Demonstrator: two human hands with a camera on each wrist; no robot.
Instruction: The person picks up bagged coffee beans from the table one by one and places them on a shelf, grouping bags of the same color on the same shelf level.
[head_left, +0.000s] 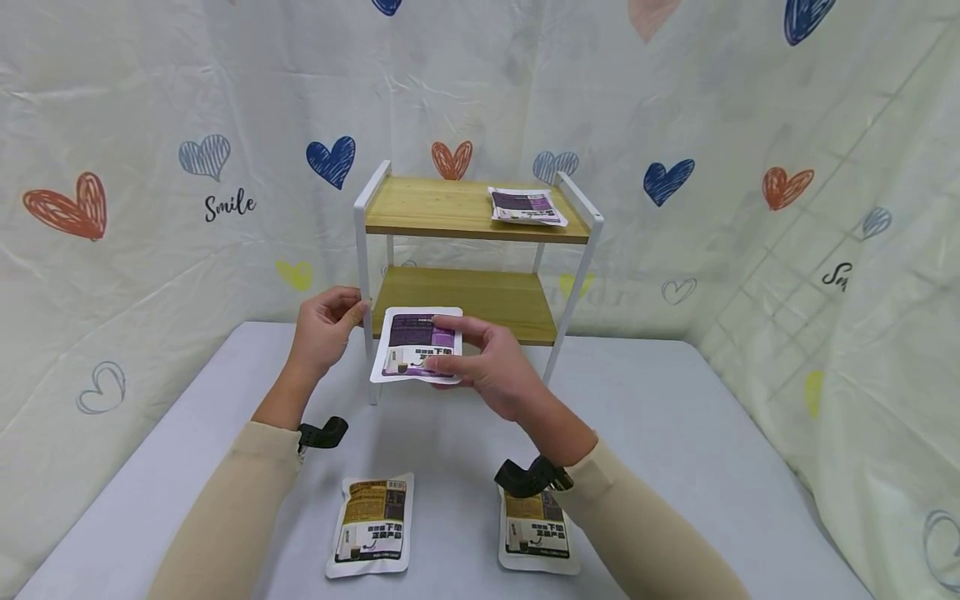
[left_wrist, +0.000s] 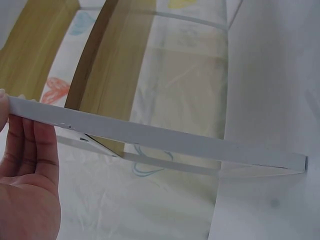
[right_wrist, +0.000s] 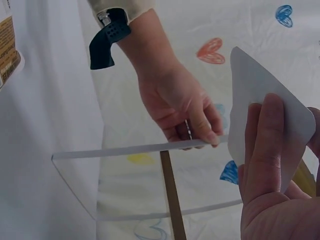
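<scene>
My right hand (head_left: pixel 498 362) holds a white and purple pouch (head_left: pixel 405 342) between thumb and fingers, in front of the lower shelf of a small rack. From the right wrist view, the pouch's plain white back (right_wrist: pixel 255 115) shows, with fingers (right_wrist: pixel 267 145) across it. My left hand (head_left: pixel 322 329) grips the rack's white front left post (head_left: pixel 363 275); in the left wrist view its fingers (left_wrist: pixel 35 150) wrap behind that post. More purple pouch packaging (head_left: pixel 525 206) lies at the right of the wooden top shelf (head_left: pixel 435 200).
Two brown and white pouches lie on the white table: one (head_left: pixel 371 525) at front left, the other (head_left: pixel 536 533) at front right, partly hidden by my right wrist strap (head_left: pixel 528 477). The lower wooden shelf (head_left: pixel 465 296) sits behind the held pouch. A heart-patterned curtain (head_left: pixel 247 83) hangs behind.
</scene>
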